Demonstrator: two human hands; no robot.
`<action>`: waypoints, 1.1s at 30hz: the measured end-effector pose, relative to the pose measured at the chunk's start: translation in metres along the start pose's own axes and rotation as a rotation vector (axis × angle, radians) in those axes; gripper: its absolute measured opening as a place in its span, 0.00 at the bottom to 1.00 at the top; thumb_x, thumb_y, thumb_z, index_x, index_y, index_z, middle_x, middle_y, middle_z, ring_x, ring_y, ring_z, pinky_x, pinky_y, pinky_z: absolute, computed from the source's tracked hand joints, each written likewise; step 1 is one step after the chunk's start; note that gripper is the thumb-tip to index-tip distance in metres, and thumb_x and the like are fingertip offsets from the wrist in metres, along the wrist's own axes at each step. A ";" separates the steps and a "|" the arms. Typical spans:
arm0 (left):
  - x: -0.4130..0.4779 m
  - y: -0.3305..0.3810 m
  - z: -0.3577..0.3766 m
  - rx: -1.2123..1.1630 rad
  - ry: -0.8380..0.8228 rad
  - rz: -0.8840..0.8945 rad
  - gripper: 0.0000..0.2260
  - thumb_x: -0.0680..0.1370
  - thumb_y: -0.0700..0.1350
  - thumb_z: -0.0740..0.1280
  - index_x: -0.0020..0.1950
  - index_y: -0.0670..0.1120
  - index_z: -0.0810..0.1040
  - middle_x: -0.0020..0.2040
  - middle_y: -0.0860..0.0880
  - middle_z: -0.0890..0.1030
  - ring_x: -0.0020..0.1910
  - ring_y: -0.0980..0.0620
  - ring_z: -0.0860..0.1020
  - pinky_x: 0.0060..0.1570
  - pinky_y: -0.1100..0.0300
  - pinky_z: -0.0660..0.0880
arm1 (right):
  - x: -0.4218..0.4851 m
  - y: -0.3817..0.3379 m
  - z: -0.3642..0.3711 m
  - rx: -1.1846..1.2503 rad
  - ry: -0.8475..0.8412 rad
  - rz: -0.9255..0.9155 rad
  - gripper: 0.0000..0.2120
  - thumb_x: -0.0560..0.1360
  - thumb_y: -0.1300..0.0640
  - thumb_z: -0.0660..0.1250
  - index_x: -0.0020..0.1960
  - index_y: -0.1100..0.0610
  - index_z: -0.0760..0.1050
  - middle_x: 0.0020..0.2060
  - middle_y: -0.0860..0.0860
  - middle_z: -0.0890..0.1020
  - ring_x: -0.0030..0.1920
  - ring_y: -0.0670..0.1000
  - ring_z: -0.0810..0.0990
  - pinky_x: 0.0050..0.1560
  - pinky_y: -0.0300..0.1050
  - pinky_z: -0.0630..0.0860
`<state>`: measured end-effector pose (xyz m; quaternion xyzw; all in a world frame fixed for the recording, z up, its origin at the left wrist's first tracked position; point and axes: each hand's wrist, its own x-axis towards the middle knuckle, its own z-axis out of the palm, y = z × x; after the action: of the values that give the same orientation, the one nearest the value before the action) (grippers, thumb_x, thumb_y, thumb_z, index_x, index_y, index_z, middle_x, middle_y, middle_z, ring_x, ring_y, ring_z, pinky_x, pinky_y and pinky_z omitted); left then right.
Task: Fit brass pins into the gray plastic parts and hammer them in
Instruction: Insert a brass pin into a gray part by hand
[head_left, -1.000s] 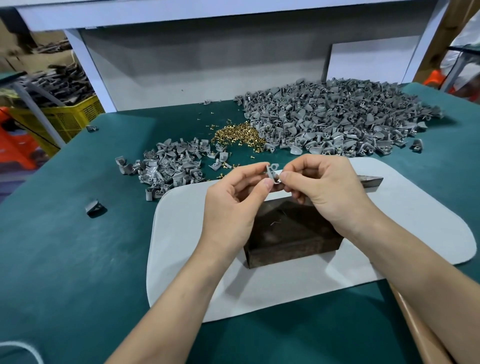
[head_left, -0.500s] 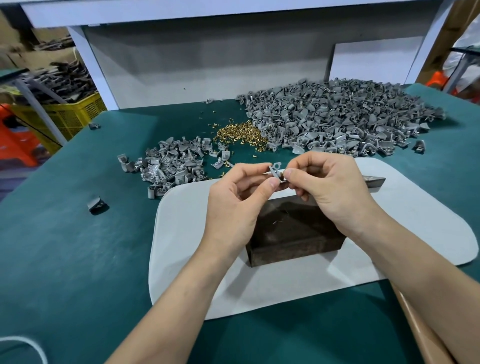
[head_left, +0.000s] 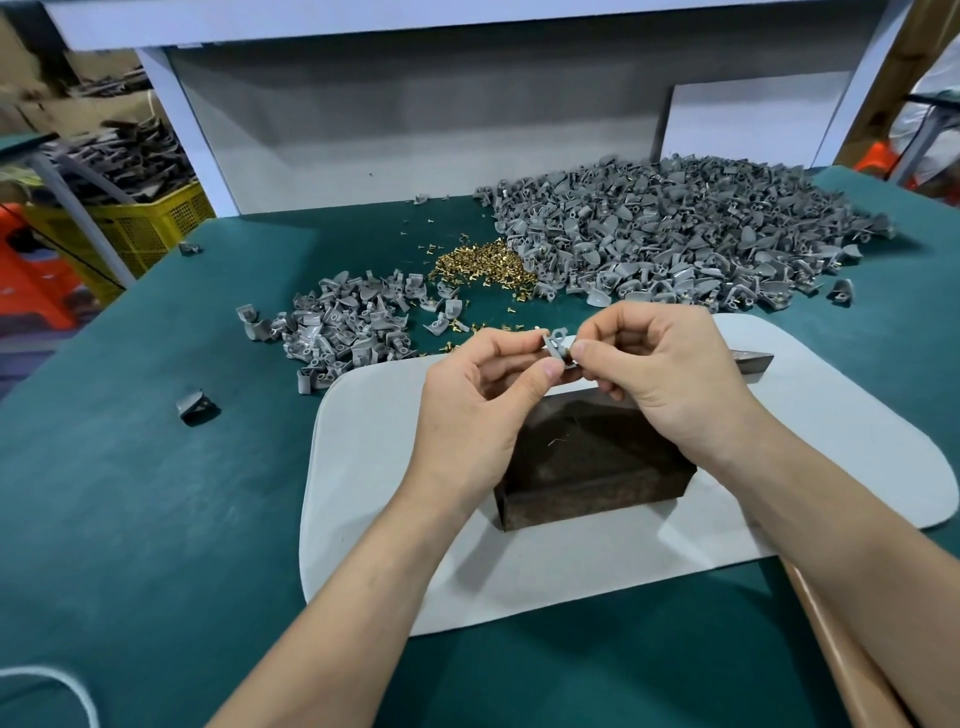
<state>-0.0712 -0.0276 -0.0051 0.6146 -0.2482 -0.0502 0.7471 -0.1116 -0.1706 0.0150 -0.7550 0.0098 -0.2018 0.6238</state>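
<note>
Just above the far edge of the dark metal block (head_left: 592, 462), held one gray part (head_left: 557, 344) in the air between both hands. Pinched its left side with thumb and forefinger of the left hand (head_left: 467, 410), fingers curled; pinched its right side likewise with the right hand (head_left: 670, 374), remaining fingers tucked under. Could not make out any pin in it. Found the block standing midway on the white mat (head_left: 374, 519), with bare mat open to the left and along the near edge. Saw a dark pointed tool tip (head_left: 753, 361) poking out past the right hand, near the mat's far edge. Noted, beyond the mat on the green surface (head_left: 130, 493), a small heap of gray parts (head_left: 348, 327) at left, the brass pins (head_left: 483, 265) in between, and the big heap (head_left: 675, 234) reaching toward the far right edge. Spotted one stray part (head_left: 195, 405) alone, well left of the mat, amid open green.
</note>
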 end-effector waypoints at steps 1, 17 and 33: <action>0.000 0.000 0.000 0.015 -0.001 0.002 0.08 0.72 0.34 0.71 0.46 0.46 0.79 0.40 0.52 0.84 0.43 0.56 0.83 0.45 0.68 0.77 | 0.000 0.000 0.000 0.002 -0.002 0.001 0.09 0.72 0.67 0.70 0.35 0.57 0.77 0.23 0.47 0.76 0.23 0.42 0.70 0.24 0.32 0.68; -0.001 0.000 -0.001 0.046 -0.048 0.001 0.09 0.72 0.32 0.70 0.46 0.44 0.80 0.38 0.55 0.84 0.41 0.61 0.82 0.42 0.69 0.76 | 0.001 0.003 -0.003 -0.099 -0.053 -0.040 0.12 0.71 0.69 0.70 0.34 0.54 0.77 0.23 0.43 0.74 0.26 0.41 0.70 0.29 0.30 0.67; 0.000 -0.003 -0.001 -0.007 -0.028 -0.044 0.08 0.72 0.32 0.70 0.44 0.44 0.80 0.40 0.49 0.85 0.43 0.50 0.83 0.46 0.60 0.80 | 0.002 0.007 -0.004 -0.015 -0.097 0.013 0.10 0.72 0.68 0.68 0.35 0.57 0.77 0.24 0.47 0.75 0.26 0.43 0.70 0.26 0.33 0.68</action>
<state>-0.0704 -0.0270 -0.0077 0.6164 -0.2450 -0.0761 0.7444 -0.1091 -0.1763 0.0094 -0.7684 -0.0142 -0.1607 0.6192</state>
